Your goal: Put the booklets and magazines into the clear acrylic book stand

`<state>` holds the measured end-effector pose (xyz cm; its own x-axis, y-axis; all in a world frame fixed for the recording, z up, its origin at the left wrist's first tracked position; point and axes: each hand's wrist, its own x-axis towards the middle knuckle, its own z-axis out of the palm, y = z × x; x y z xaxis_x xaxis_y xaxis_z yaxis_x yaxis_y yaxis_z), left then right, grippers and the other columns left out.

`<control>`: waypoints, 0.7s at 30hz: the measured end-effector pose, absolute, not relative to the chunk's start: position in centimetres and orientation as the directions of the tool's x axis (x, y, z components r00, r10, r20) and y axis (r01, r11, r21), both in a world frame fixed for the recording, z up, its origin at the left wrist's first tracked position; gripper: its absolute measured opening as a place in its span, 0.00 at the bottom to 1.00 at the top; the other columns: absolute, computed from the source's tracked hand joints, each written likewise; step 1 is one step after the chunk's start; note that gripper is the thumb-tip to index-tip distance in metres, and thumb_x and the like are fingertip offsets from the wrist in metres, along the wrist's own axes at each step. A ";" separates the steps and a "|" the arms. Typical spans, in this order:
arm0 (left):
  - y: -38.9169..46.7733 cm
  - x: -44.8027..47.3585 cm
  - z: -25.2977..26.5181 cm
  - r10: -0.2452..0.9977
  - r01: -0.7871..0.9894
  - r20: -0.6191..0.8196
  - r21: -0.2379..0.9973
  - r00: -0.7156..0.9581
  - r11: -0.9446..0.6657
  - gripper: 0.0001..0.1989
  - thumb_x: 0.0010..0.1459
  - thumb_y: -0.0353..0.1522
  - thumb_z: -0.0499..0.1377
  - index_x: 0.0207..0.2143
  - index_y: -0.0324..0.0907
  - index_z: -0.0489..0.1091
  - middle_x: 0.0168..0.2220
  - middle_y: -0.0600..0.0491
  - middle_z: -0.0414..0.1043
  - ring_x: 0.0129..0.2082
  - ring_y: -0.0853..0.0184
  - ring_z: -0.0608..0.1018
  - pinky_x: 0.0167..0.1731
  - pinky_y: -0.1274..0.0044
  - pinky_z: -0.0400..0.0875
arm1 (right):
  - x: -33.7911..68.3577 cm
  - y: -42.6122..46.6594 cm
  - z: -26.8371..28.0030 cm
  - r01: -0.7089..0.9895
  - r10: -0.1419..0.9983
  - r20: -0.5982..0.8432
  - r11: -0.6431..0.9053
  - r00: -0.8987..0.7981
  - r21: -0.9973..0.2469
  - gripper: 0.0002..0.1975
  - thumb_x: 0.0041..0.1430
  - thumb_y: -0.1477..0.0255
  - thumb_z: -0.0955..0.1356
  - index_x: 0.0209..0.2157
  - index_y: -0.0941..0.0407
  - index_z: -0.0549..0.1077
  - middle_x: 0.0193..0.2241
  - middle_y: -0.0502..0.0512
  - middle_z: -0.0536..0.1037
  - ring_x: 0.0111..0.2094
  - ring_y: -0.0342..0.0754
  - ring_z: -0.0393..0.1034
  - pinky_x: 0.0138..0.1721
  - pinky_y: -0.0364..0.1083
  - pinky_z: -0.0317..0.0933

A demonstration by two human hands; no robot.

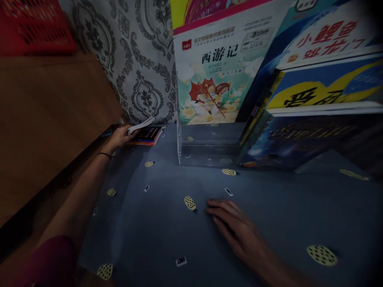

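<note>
At the far left end of the table, my left hand (120, 136) is closed on the edge of a thin book (141, 125), its white pages tilted up. Beneath that book lies a small stack of books (149, 136) with dark and orange covers, against the wall. My right hand (235, 223) rests palm down on the blue tablecloth (167, 227), fingers stretched out and holding nothing. Beyond it stands a clear acrylic book rack (206, 153), with a book with a green and white cover (209, 79) upright in it.
More books stand at the right of the rack, among them a blue and yellow book (326, 85) and a dark blue book (305, 135). A wooden cabinet (54, 119) borders the table's left side, with a red basket (38, 30) on top. Patterned wallpaper (146, 59) covers the wall behind.
</note>
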<state>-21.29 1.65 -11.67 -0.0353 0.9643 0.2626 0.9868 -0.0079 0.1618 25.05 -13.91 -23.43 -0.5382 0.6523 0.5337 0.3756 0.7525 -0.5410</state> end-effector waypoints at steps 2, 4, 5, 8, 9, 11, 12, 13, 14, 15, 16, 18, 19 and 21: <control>1.6 -20.9 -11.9 0.969 0.996 0.248 0.092 -0.019 -0.004 0.23 0.61 0.42 0.56 0.54 0.40 0.72 0.46 0.49 0.80 0.44 0.60 0.78 0.41 0.77 0.70 | 25.1 -13.9 -23.4 0.383 0.655 0.529 0.751 -0.540 -0.538 0.14 0.69 0.76 0.62 0.45 0.52 0.79 0.45 0.60 0.82 0.47 0.53 0.78 0.47 0.54 0.77; 1.5 -20.4 -12.3 0.974 1.000 0.226 0.023 -0.006 0.000 0.23 0.61 0.40 0.56 0.55 0.41 0.71 0.46 0.47 0.80 0.45 0.58 0.79 0.43 0.76 0.70 | 25.3 -13.9 -23.6 0.388 0.658 0.523 0.748 -0.541 -0.539 0.14 0.69 0.76 0.62 0.45 0.52 0.79 0.45 0.60 0.82 0.48 0.53 0.78 0.47 0.54 0.77; 1.3 -20.2 -12.5 0.977 1.000 0.213 -0.010 0.000 0.002 0.23 0.61 0.39 0.56 0.56 0.41 0.70 0.46 0.46 0.80 0.45 0.57 0.79 0.43 0.74 0.70 | 25.4 -13.9 -23.7 0.389 0.657 0.524 0.748 -0.542 -0.537 0.14 0.69 0.76 0.62 0.46 0.52 0.79 0.45 0.60 0.82 0.48 0.54 0.78 0.46 0.54 0.77; 1.0 -19.6 -13.0 0.985 0.996 0.172 -0.084 0.020 -0.006 0.26 0.59 0.36 0.57 0.60 0.41 0.68 0.48 0.44 0.79 0.48 0.53 0.79 0.45 0.71 0.70 | 25.1 -14.0 -23.7 0.389 0.643 0.538 0.762 -0.544 -0.517 0.14 0.69 0.77 0.62 0.47 0.52 0.78 0.45 0.60 0.82 0.48 0.53 0.78 0.47 0.53 0.76; 1.0 -19.6 -13.0 0.986 0.995 0.163 -0.099 0.028 -0.011 0.27 0.59 0.36 0.57 0.61 0.41 0.67 0.49 0.44 0.79 0.49 0.52 0.79 0.45 0.70 0.70 | 24.5 -14.0 -23.6 0.384 0.631 0.544 0.773 -0.553 -0.505 0.14 0.69 0.77 0.62 0.47 0.53 0.78 0.45 0.59 0.82 0.47 0.52 0.78 0.47 0.53 0.76; 1.2 -19.8 -12.4 0.988 0.993 0.149 -0.114 0.041 -0.024 0.26 0.60 0.37 0.56 0.60 0.42 0.67 0.49 0.44 0.79 0.49 0.53 0.79 0.45 0.71 0.70 | 22.3 -13.7 -22.7 0.360 0.593 0.539 0.800 -0.598 -0.480 0.14 0.70 0.77 0.61 0.46 0.53 0.77 0.44 0.59 0.82 0.46 0.51 0.78 0.48 0.52 0.75; 1.4 -20.0 -12.0 0.988 0.993 0.144 -0.115 0.048 -0.031 0.24 0.61 0.38 0.56 0.59 0.42 0.68 0.49 0.44 0.79 0.48 0.54 0.79 0.44 0.71 0.70 | 20.5 -13.2 -22.1 0.336 0.563 0.524 0.817 -0.639 -0.468 0.14 0.70 0.77 0.61 0.45 0.54 0.77 0.43 0.58 0.81 0.45 0.50 0.78 0.48 0.51 0.75; 1.6 -20.3 -11.4 0.989 0.993 0.136 -0.113 0.057 -0.041 0.23 0.62 0.39 0.56 0.57 0.41 0.70 0.47 0.45 0.79 0.47 0.55 0.79 0.44 0.72 0.70 | 18.3 -12.4 -21.3 0.325 0.538 0.476 0.827 -0.696 -0.459 0.13 0.71 0.76 0.61 0.45 0.54 0.77 0.44 0.58 0.81 0.46 0.50 0.77 0.50 0.51 0.73; 1.8 -20.6 -10.8 0.989 0.993 0.128 -0.108 0.069 -0.055 0.21 0.63 0.40 0.56 0.55 0.41 0.71 0.46 0.46 0.80 0.45 0.57 0.79 0.43 0.74 0.70 | 15.8 -11.3 -20.4 0.323 0.517 0.436 0.835 -0.737 -0.445 0.12 0.71 0.75 0.61 0.45 0.54 0.77 0.45 0.58 0.81 0.48 0.50 0.76 0.53 0.51 0.72; 2.0 -20.9 -10.2 0.990 0.992 0.117 -0.100 0.082 -0.071 0.20 0.63 0.40 0.56 0.53 0.40 0.72 0.46 0.47 0.80 0.44 0.59 0.79 0.42 0.75 0.69 | 13.1 -9.8 -19.4 0.332 0.498 0.389 0.845 -0.775 -0.420 0.12 0.71 0.74 0.62 0.46 0.55 0.77 0.46 0.58 0.80 0.50 0.51 0.75 0.55 0.52 0.70; 2.3 -21.2 -9.6 0.990 0.992 0.107 -0.091 0.096 -0.086 0.19 0.64 0.41 0.56 0.51 0.40 0.72 0.46 0.48 0.80 0.43 0.61 0.79 0.41 0.76 0.69 | 10.2 -8.0 -18.4 0.379 0.510 0.339 0.842 -0.790 -0.385 0.11 0.71 0.73 0.63 0.46 0.55 0.77 0.47 0.58 0.80 0.51 0.51 0.74 0.57 0.52 0.68; 2.7 -21.6 -8.7 0.989 0.991 0.089 -0.074 0.116 -0.109 0.19 0.64 0.43 0.56 0.49 0.40 0.74 0.45 0.49 0.79 0.42 0.63 0.78 0.40 0.78 0.68 | 4.3 -3.7 -16.7 0.569 0.627 0.212 0.775 -0.750 -0.275 0.13 0.71 0.73 0.62 0.47 0.57 0.77 0.51 0.60 0.79 0.55 0.51 0.71 0.60 0.49 0.64; 3.0 -21.7 -8.3 0.989 0.991 0.081 -0.067 0.123 -0.117 0.19 0.63 0.43 0.57 0.49 0.40 0.74 0.44 0.50 0.80 0.41 0.63 0.78 0.39 0.78 0.67 | 1.6 -1.5 -16.1 0.622 0.667 0.199 0.743 -0.718 -0.247 0.14 0.71 0.74 0.61 0.48 0.60 0.77 0.54 0.64 0.77 0.57 0.52 0.69 0.61 0.50 0.62; 3.5 -21.8 -7.8 0.984 0.983 0.041 -0.080 0.172 -0.168 0.19 0.62 0.42 0.57 0.48 0.40 0.76 0.43 0.49 0.80 0.41 0.62 0.79 0.38 0.77 0.67 | -3.0 2.8 -15.4 0.688 0.718 0.195 0.696 -0.668 -0.205 0.16 0.71 0.77 0.60 0.52 0.66 0.75 0.58 0.72 0.73 0.62 0.58 0.65 0.64 0.54 0.58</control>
<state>-21.84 3.53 -7.78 0.1718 0.9843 0.0414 0.9826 -0.1681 -0.0795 -2.98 2.84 -15.43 -0.6682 0.7181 0.1947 0.6883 0.6959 -0.2046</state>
